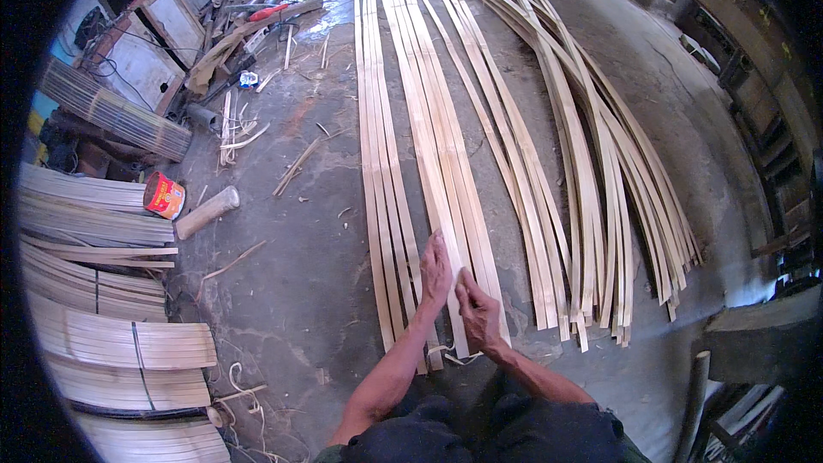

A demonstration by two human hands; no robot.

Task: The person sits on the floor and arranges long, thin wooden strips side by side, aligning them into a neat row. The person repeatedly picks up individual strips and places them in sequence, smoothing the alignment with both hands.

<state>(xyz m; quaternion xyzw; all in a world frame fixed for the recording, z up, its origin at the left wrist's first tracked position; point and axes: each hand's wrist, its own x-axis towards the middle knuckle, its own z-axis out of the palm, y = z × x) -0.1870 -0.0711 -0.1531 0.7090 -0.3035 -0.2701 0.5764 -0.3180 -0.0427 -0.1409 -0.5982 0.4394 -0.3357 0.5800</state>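
Head view, taken from left to right: bundled stacks of split bamboo slats [111, 343] lie tied along the left edge, with a red tin can [164, 195] and a short pale cylinder [207, 212] on the concrete floor [291, 283] beside them. Next comes a narrow row of long bamboo strips [377, 163], then the middle group of strips [441, 154] under both hands. The left hand [435, 273] lies flat, fingers extended, palm pressing on the near ends — it grips nothing. The right hand [477, 309] rests just beside it with fingers curled down onto a strip; whether it pinches the strip or only presses cannot be told. Further right spreads a fanned pile of curved strips [600, 180], well apart from the hands. These strips look light, thin and springy — likely to flex and whip if lifted by one end, with edges that may splinter, so holding near the end with flat fingers seems soundest.
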